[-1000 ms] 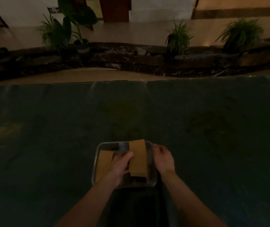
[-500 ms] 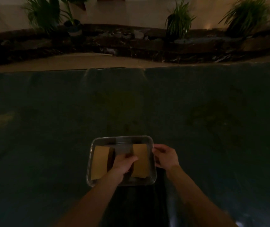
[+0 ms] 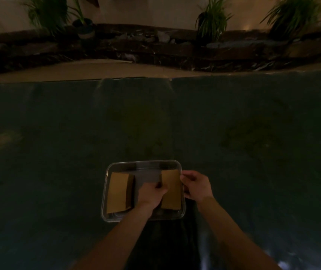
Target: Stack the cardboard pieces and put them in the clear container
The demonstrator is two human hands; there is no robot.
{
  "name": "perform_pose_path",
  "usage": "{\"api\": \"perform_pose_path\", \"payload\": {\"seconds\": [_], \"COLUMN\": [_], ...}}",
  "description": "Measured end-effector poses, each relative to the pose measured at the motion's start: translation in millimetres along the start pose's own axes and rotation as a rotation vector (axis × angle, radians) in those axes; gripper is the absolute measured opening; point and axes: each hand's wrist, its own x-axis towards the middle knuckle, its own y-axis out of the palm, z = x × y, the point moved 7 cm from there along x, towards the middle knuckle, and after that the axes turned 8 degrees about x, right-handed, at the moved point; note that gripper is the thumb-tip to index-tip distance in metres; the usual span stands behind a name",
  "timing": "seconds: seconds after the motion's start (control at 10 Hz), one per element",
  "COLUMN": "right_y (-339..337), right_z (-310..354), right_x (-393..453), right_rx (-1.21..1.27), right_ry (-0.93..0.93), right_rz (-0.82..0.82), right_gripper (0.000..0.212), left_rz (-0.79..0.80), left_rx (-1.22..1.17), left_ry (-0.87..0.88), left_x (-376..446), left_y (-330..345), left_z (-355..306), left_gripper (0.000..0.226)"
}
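Observation:
A clear rectangular container (image 3: 143,164) sits on the dark green table near its front edge. Inside it, on the left, lies a stack of brown cardboard pieces (image 3: 118,192). A second brown cardboard stack (image 3: 171,189) lies on the right side of the container. My left hand (image 3: 152,193) is inside the container with its fingers closed on the left edge of that right stack. My right hand (image 3: 196,185) rests at the container's right rim, fingers curled against the wall beside the right stack.
The dark green table surface (image 3: 233,143) stretches wide on all sides. Beyond its far edge lie a tan floor strip (image 3: 97,71), a dark stone border and several potted plants (image 3: 212,20). The scene is dim.
The right cardboard stack, raised and tilted a second ago, has come down flat inside the container. My left hand stayed on it; my right hand stayed by the right rim.

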Motion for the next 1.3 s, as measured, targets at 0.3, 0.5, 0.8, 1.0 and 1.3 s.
{"api": "perform_pose_path", "payload": {"seconds": [0.3, 0.5, 0.8, 1.0, 1.3], "right_y": [-1.0, -1.1, -1.6, -5.8, -27.1], "right_z": [-1.6, -1.3, -3.7, -12.9, -3.6], "right_x": [2.3, 3.9, 4.9, -6.7, -50.7], "right_rx": [-0.003, -0.029, -0.051, -0.021, -0.079], "right_ry": [-0.024, -0.036, -0.066, -0.048, -0.177], "right_rz": [-0.016, -0.015, -0.049, -0.085, -0.057], "right_gripper": [0.014, 0.014, 0.014, 0.013, 0.018], "left_rz": [-0.030, -0.043, -0.095, -0.018, -0.187], "left_rx": [0.051, 0.081, 0.220, 0.179, 0.213], "left_ry": [-0.020, -0.040, 0.014, 0.003, 0.236], "left_x": [1.4, 3.2, -0.5, -6.7, -41.4], "left_y": [4.9, 9.2, 12.0, 10.0, -34.4], "left_z": [1.5, 4.6, -3.9, -7.9, -25.3], "left_gripper": [0.008, 0.016, 0.022, 0.015, 0.020]}}
